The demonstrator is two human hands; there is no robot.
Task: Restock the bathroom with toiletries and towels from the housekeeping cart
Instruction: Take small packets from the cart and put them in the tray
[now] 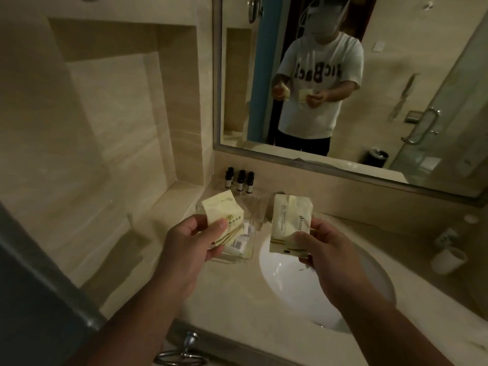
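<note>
Restocking toiletries at the vanity, no towels in sight. Pinched between thumb and fingers of the left hand, a pale-yellow toiletry sachet, held above the clear amenity tray on the surface. Gripped likewise in the right hand, a second sachet, held over the rim of the white basin. Just behind the tray, three small dark bottles. Likely next: lowering both sachets into the tray beside the packets already there, keeping clear of the basin, then letting go.
</note>
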